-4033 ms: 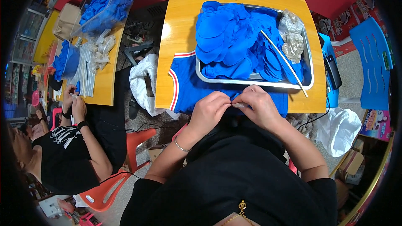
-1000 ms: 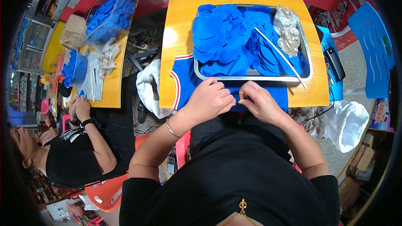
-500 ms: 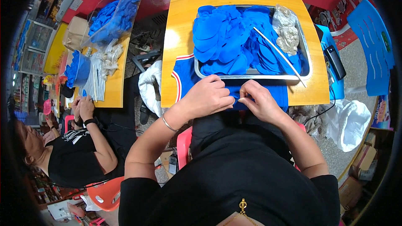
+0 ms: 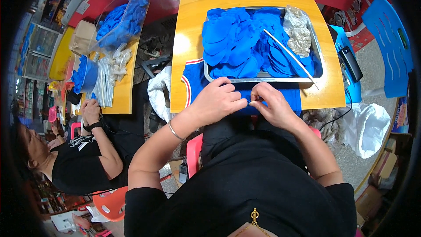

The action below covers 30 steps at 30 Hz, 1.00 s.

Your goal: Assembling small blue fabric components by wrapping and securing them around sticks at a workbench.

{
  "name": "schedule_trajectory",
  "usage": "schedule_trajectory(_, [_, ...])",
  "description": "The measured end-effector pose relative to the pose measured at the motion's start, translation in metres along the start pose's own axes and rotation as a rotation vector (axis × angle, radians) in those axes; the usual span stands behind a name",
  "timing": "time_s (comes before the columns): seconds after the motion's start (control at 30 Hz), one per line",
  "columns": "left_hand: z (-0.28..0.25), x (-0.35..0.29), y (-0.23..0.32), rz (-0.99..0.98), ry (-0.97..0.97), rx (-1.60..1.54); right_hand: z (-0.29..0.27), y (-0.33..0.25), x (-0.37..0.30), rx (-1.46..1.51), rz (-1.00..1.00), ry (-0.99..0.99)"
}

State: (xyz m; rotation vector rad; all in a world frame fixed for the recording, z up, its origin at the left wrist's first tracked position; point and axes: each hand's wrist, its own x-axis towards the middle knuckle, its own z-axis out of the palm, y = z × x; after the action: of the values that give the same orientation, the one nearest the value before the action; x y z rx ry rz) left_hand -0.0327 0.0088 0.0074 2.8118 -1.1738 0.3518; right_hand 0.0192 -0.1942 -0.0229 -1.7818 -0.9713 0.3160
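Note:
My left hand (image 4: 219, 98) and my right hand (image 4: 269, 104) meet at the near edge of the yellow table (image 4: 193, 26), fingertips pinched together on a small blue piece (image 4: 250, 102) that is mostly hidden. Under both hands lies a blue cloth with red and white trim (image 4: 193, 81), hanging over the table edge. Just beyond stands a metal tray (image 4: 318, 48) heaped with blue pieces (image 4: 241, 39), a thin white stick (image 4: 289, 57) and clear crumpled bags (image 4: 298, 30).
Another person in black (image 4: 79, 166) sits at my left by a second yellow table (image 4: 123, 92) with a blue bowl and a clear bag of blue pieces (image 4: 118, 15). A blue stool with a dark device (image 4: 351, 63) and white plastic bags (image 4: 368, 127) stand at my right.
My hands have stayed together at the table edge, shifting slightly forward while working the small piece. The view has tilted a little, and the neighbour's hands have moved.

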Motion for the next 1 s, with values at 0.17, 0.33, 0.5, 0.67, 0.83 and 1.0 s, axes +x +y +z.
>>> schedule_trajectory(0.17, [-0.002, 0.004, 0.004, -0.017, 0.004, 0.058, 0.004, 0.002, -0.003, -0.015, -0.011, 0.019])
schedule_trajectory(0.33, [0.005, 0.0, 0.002, -0.021, 0.025, 0.014, 0.004, 0.005, -0.002, 0.013, 0.008, 0.007])
schedule_trajectory(0.5, [0.021, 0.0, 0.002, -0.074, 0.041, 0.037, 0.007, 0.015, -0.002, -0.014, -0.014, 0.02])
schedule_trajectory(0.67, [0.029, 0.001, -0.001, -0.142, 0.066, 0.001, 0.006, 0.019, 0.0, 0.01, 0.072, 0.039])
schedule_trajectory(0.83, [0.026, -0.004, -0.004, -0.163, 0.035, -0.087, 0.005, 0.019, -0.003, -0.024, 0.086, 0.025])
schedule_trajectory(1.0, [0.014, -0.006, 0.006, -0.112, -0.056, -0.183, 0.002, 0.023, -0.01, -0.047, 0.102, 0.049])
